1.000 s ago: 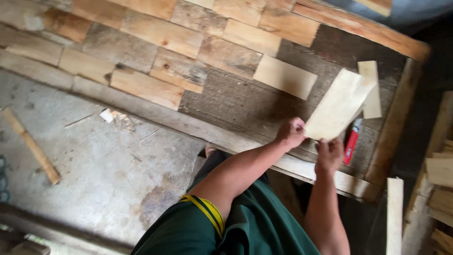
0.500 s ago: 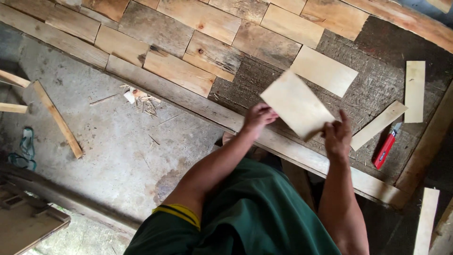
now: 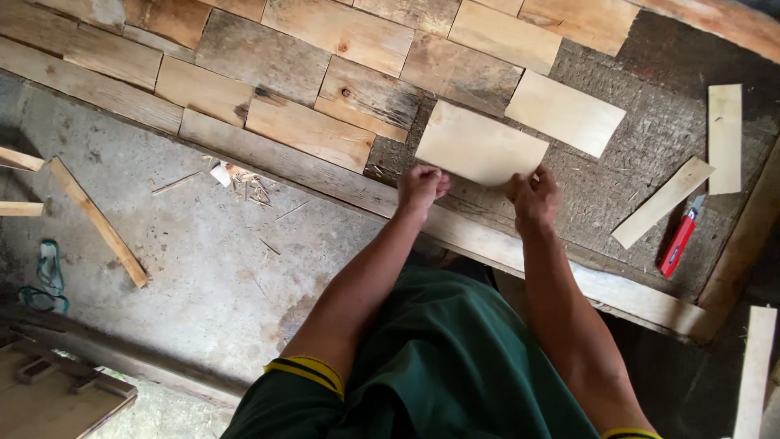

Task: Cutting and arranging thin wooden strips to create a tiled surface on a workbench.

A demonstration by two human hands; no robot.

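Head view: left hand (image 3: 421, 187) and right hand (image 3: 534, 195) each pinch the near edge of a pale wood panel (image 3: 479, 146), held at twelve o'clock over the rough backing board (image 3: 650, 138); fitted planks (image 3: 325, 89) already cover the board toward ten o'clock. Bare backing remains toward two o'clock, where loose strips (image 3: 662, 202) and a red utility knife (image 3: 681, 237) lie.

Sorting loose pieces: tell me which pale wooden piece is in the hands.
The pale rectangular board, gripped along its near edge by both hands; the other pale pieces lie untouched to its right.

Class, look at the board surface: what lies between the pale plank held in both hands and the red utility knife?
In the head view, a narrow slanted wood strip lies between the held plank and the red knife.
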